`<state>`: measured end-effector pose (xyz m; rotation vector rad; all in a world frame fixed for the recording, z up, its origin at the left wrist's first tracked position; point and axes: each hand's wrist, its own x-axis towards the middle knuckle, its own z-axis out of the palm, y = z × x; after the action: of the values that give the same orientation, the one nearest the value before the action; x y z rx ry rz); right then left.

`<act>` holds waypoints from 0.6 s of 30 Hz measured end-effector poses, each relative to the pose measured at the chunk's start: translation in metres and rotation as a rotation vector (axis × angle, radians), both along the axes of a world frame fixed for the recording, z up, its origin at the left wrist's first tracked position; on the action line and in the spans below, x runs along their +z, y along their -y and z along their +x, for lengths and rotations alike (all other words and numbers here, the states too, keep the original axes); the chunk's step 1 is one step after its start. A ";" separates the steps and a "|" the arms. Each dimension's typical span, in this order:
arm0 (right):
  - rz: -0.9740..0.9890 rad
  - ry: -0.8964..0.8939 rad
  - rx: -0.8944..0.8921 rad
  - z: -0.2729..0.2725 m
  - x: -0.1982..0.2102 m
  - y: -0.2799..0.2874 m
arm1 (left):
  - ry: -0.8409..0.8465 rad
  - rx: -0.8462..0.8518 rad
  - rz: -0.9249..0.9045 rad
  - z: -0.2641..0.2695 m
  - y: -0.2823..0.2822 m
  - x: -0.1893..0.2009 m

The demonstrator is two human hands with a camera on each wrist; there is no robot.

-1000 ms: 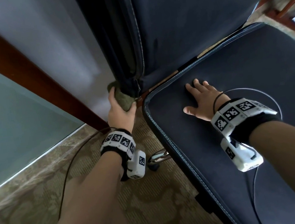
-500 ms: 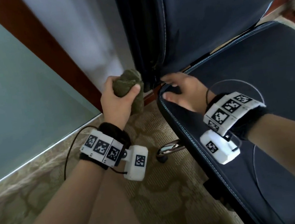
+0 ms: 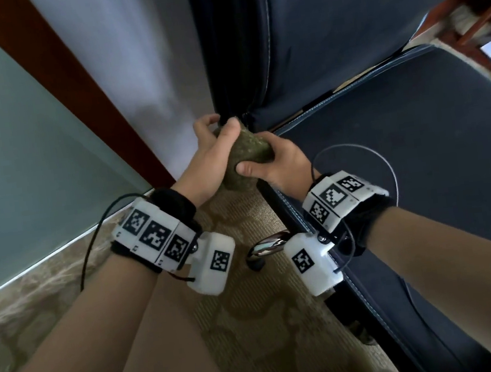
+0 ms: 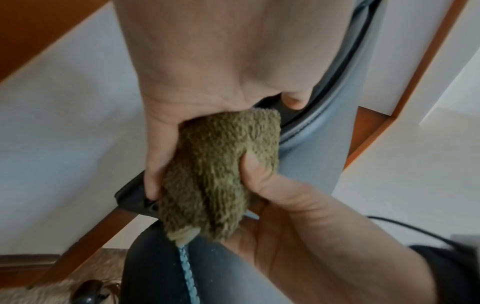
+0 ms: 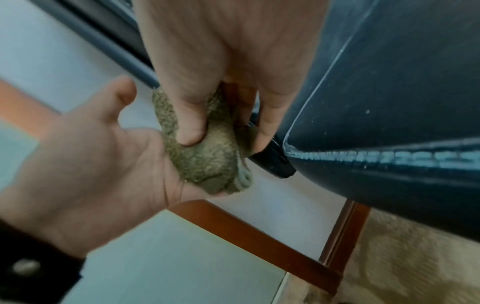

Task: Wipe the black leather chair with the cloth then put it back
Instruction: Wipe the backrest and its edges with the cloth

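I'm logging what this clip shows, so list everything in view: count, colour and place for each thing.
cloth: one, olive green, bunched between both hands by the seat's back corner
chair: one, black leather with pale stitching, right side; shiny metal base part below the seat edge
carpet: one, beige patterned, on the floor
wooden frame: one, red-brown, slanting on the left
glass panel: one, pale green, far left
wall: one, white, behind the chair
left hand: one, grips the cloth
right hand: one, grips the cloth
wrist bands: two, white with black markers
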<state>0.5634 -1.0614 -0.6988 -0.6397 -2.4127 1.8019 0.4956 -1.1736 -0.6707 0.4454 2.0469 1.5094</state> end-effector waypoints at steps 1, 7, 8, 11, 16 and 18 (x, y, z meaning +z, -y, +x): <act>-0.040 0.003 -0.047 0.000 -0.002 0.001 | 0.038 -0.002 -0.011 -0.004 -0.001 -0.001; -0.247 -0.021 -0.385 -0.001 -0.027 0.015 | 0.043 -0.083 -0.147 -0.035 0.012 -0.007; -0.245 -0.027 -0.411 -0.003 -0.029 0.018 | 0.028 -0.111 -0.153 -0.039 0.015 -0.008; -0.218 -0.056 -0.398 -0.010 -0.031 0.028 | -0.051 -0.212 -0.184 -0.043 0.020 -0.011; -0.168 -0.119 -0.410 -0.015 -0.028 0.034 | -0.287 -0.168 -0.259 -0.049 0.016 -0.007; -0.208 -0.147 -0.465 -0.012 -0.023 0.028 | -0.320 -0.011 -0.180 -0.054 0.010 0.003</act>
<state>0.5509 -1.0891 -0.7216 -0.9532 -1.8050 1.8250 0.4415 -1.1834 -0.6674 0.6595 2.3961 1.2975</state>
